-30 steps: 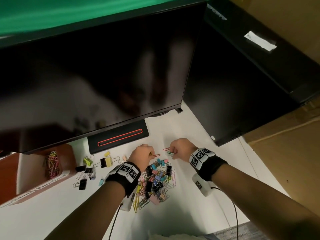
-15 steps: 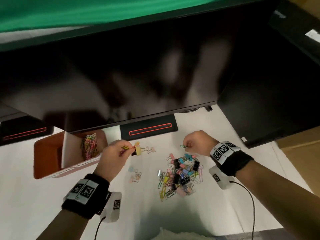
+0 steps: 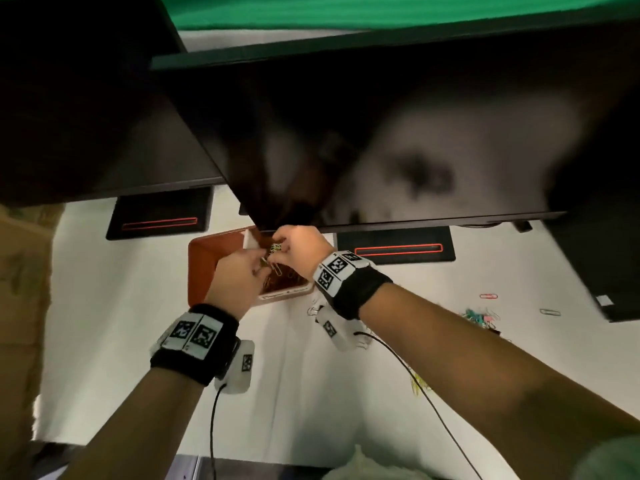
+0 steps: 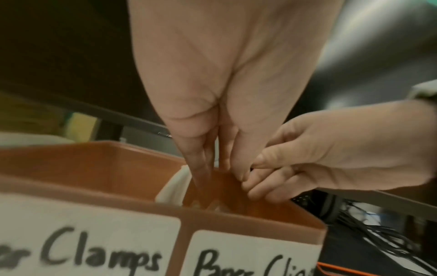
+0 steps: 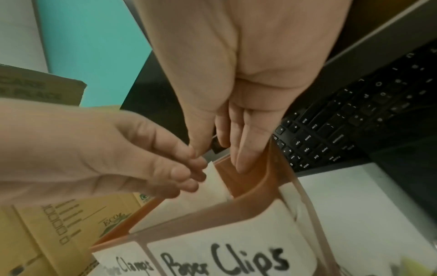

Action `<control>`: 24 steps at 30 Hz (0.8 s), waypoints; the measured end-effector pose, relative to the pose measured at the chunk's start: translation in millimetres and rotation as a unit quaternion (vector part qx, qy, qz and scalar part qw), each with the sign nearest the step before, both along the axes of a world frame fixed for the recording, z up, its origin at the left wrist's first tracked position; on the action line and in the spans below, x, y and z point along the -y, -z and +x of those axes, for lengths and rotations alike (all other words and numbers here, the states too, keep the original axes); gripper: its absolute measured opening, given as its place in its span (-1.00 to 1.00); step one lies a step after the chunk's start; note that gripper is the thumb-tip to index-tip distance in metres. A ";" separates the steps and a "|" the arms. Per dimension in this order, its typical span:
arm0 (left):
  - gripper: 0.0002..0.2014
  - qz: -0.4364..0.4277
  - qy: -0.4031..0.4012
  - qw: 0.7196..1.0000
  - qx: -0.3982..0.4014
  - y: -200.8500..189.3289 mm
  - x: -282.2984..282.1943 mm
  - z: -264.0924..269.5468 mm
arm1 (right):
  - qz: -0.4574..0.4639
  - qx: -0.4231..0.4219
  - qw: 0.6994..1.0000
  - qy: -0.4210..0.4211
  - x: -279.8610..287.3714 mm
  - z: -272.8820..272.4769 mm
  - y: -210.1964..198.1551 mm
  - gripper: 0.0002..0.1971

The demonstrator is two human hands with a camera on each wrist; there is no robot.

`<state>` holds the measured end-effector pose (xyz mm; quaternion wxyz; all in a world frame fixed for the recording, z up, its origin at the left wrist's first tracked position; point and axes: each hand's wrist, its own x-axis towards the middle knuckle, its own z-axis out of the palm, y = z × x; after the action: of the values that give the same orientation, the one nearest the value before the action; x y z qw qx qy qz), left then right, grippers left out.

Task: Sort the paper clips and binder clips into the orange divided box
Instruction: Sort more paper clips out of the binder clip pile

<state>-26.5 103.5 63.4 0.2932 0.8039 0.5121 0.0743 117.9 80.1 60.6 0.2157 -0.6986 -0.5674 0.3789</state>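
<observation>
The orange divided box stands under the monitor's edge, with a white divider. Its front labels read "Clamps" and "Paper Clips". Both hands meet over the right compartment, where several paper clips lie. My left hand pinches a pale paper clip that hangs from its fingertips. My right hand pinches a greenish paper clip just above it. In the wrist views the left hand and right hand point down into the box, and the clips are hidden there.
Dark monitors overhang the white desk, with black stands behind the box. A loose pile of clips lies to the right, with a pink clip and a white one. Keyboard at right, cardboard box at left.
Both hands have left the loose pile and moved left to the box. The right hand, which lagged by the pile, now sits beside the left over the paper clip compartment.
</observation>
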 end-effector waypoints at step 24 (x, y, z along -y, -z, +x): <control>-0.62 -0.095 0.340 0.935 -0.022 70.3 182.6 190.5 | -0.188 0.091 0.977 -0.039 271.9 216.5 62.2 -0.48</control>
<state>164.0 -79.1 -6.9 0.3645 0.9000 0.2187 -0.0966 334.4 -191.7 -1.6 0.0127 -0.7357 -0.5300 0.4215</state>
